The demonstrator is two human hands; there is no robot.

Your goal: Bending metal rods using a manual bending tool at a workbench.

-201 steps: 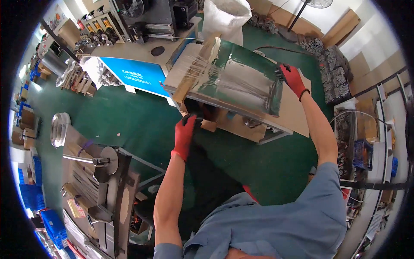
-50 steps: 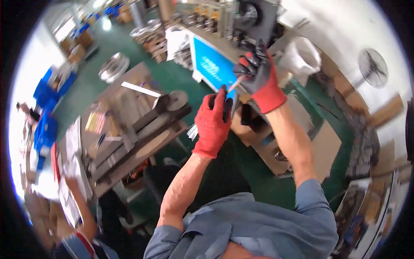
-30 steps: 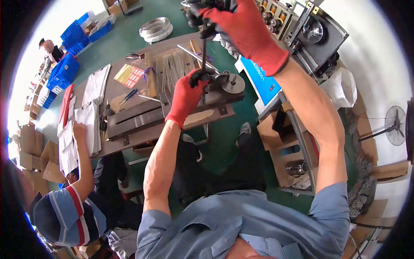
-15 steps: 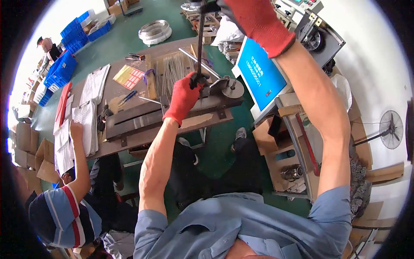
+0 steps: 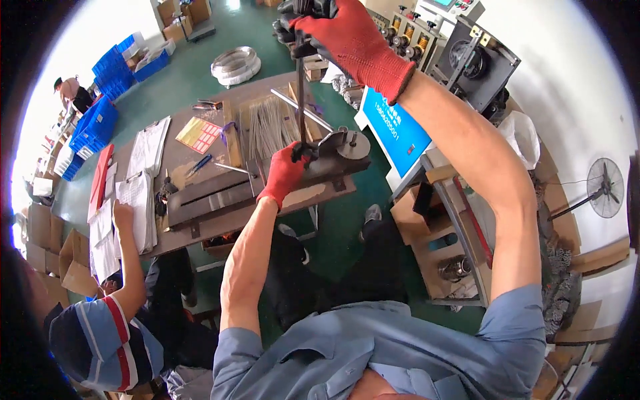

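A long dark metal lever point(image 5: 301, 100) stands upright over the far right part of a steel bench fixture point(image 5: 220, 199). High up, my right hand point(image 5: 353, 50), in a red glove with black fingers, is closed around the lever's upper end. My left hand point(image 5: 285, 175), gloved alike, is closed at the lever's foot; what its fingers pinch is hidden. Just right of it is a round metal disc point(image 5: 357, 148) with a pin. Behind the fixture lies a bundle of thin metal wires or rods point(image 5: 267, 130), and a pale metal bar point(image 5: 303, 110) slants past them.
A co-worker point(image 5: 100, 340) sits at the left, one hand on paper sheets point(image 5: 137, 190) on the brown table point(image 5: 220, 87). Pliers point(image 5: 200, 164) and a red-and-yellow label sheet point(image 5: 199, 135) lie there. A blue-panelled machine point(image 5: 390, 130) and a shelf point(image 5: 453, 233) stand at the right.
My right hand has moved left with the lever's top, and the lever stands straighter. My left hand stays at its foot. The whole view has shifted slightly.
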